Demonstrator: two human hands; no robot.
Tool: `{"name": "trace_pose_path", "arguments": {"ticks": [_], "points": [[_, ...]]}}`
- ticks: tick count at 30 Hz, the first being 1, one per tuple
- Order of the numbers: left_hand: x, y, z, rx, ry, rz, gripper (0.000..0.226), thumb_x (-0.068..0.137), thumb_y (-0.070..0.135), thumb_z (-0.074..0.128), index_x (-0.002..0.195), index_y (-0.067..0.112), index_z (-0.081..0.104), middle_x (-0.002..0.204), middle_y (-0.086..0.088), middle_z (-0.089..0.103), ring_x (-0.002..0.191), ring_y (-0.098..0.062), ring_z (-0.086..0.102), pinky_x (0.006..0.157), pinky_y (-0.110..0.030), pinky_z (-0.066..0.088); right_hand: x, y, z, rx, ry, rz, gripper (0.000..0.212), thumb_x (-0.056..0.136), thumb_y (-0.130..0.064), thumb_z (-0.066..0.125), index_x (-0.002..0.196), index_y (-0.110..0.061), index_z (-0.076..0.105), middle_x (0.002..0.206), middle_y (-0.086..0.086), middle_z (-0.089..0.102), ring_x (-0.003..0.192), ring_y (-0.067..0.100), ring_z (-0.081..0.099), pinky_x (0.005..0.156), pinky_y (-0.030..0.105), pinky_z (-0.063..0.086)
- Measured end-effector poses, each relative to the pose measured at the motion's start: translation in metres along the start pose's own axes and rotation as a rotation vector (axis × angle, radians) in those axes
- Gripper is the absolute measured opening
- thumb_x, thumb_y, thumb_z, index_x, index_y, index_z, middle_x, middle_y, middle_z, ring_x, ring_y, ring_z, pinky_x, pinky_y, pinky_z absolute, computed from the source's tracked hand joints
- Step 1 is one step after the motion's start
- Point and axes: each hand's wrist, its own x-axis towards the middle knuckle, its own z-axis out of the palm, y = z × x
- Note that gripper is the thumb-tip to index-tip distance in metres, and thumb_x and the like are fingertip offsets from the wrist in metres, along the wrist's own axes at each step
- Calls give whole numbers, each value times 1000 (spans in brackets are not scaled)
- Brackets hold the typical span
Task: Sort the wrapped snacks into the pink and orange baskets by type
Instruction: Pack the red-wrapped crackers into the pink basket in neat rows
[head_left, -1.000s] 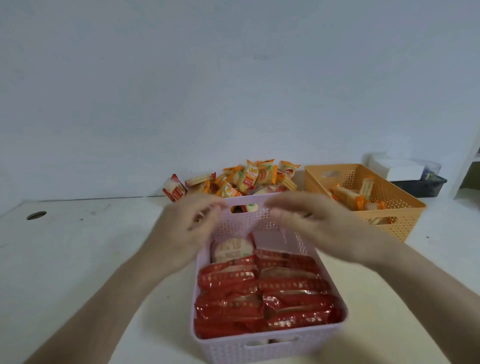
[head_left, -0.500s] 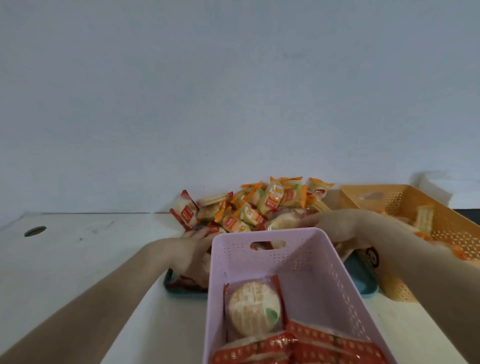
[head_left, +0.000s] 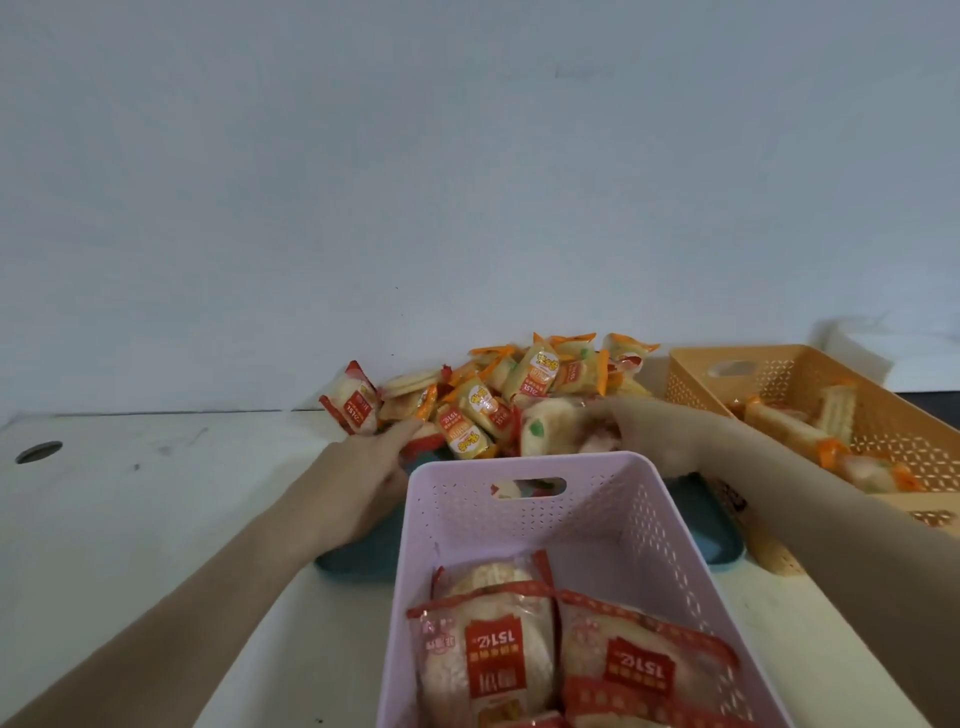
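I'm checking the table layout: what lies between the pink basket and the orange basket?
In the head view, the right forearm crosses between pink basket and orange basket, above a teal tray.

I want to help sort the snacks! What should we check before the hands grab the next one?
1. Snacks left to sort: the pile against the wall is still big. Ok.
2. Left hand at the pile's left edge: ok.
3. Right hand at the pile's right side: ok.
4. Is either hand gripping a snack? Cannot tell.
5. Room in the pink basket: its far half is bare. Ok.
6. Room in the orange basket: only a few packets. Ok.
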Motion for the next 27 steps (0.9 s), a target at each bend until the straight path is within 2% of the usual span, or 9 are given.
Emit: {"name": "trace_pose_path", "arguments": {"ticks": [2, 5, 9, 12, 14, 16, 19, 23, 27], "points": [[0, -7, -3, -35, 83, -16, 45, 97, 20, 45, 137, 41, 41, 79, 2, 61, 70, -17, 56, 68, -31, 46, -13, -7, -14, 108, 181, 22, 31, 82, -19, 71, 111, -24, 60, 98, -7, 62, 89, 11, 59, 75, 20, 42], [-5, -5, -19, -95, 293, -23, 45, 92, 12, 49, 127, 40, 54, 82, 3, 69, 69, -16, 62, 64, -30, 47, -37, -24, -32, 446, 544, -35, 25, 81, -13, 74, 102, -20, 63, 81, -2, 63, 66, -1, 62, 57, 12, 46], [-19, 20, -60, -425, 606, -79, 49, 87, 1, 51, 117, 39, 59, 101, 11, 71, 76, -8, 60, 70, -22, 48, -65, -54, -41, 957, 649, -94, 19, 79, -14, 73, 96, -21, 68, 94, 11, 65, 83, 25, 68, 79, 49, 57], [-40, 53, -94, -738, 549, -22, 48, 89, -5, 48, 116, 32, 63, 98, 11, 74, 64, -3, 62, 60, -22, 54, -92, -77, -38, 930, 435, -127, 14, 88, -12, 65, 102, -13, 68, 91, 10, 68, 80, 24, 68, 74, 41, 56], [-60, 70, -108, -845, 237, 74, 46, 90, -7, 49, 112, 30, 66, 95, 4, 76, 79, -8, 71, 73, -22, 57, -111, -88, -32, 912, 94, -132, 23, 91, -17, 59, 112, -9, 67, 83, 1, 71, 75, 15, 67, 73, 29, 55], [-75, 82, -107, -854, -79, 158, 36, 86, 5, 56, 110, 28, 69, 96, -7, 76, 91, -14, 71, 80, -27, 56, -122, -89, -26, 808, -157, -103, 28, 93, -15, 57, 119, -11, 64, 99, 2, 74, 92, 18, 69, 91, 37, 54], [-83, 91, -80, -894, -239, 172, 25, 86, 20, 55, 105, 17, 71, 86, -6, 74, 80, -15, 69, 72, -24, 53, -120, -80, -22, 789, -50, -35, 25, 94, 2, 49, 112, -8, 61, 118, 11, 69, 117, 27, 61, 99, 48, 49], [-82, 102, -57, -792, -54, 198, 24, 97, 11, 52, 96, 23, 74, 80, 0, 69, 76, -10, 64, 67, -19, 51, -107, -76, -20, 726, 274, 1, 22, 90, 3, 50, 99, -11, 64, 108, 10, 71, 103, 21, 66, 94, 40, 54], [-46, 88, -69, -927, 282, -31, 30, 92, -4, 49, 88, 14, 73, 70, 1, 66, 62, -8, 57, 54, -17, 47, -76, -59, -23, 530, 427, 52, 29, 90, -1, 51, 112, -16, 62, 113, 4, 64, 94, 14, 61, 77, 24, 51]]}}
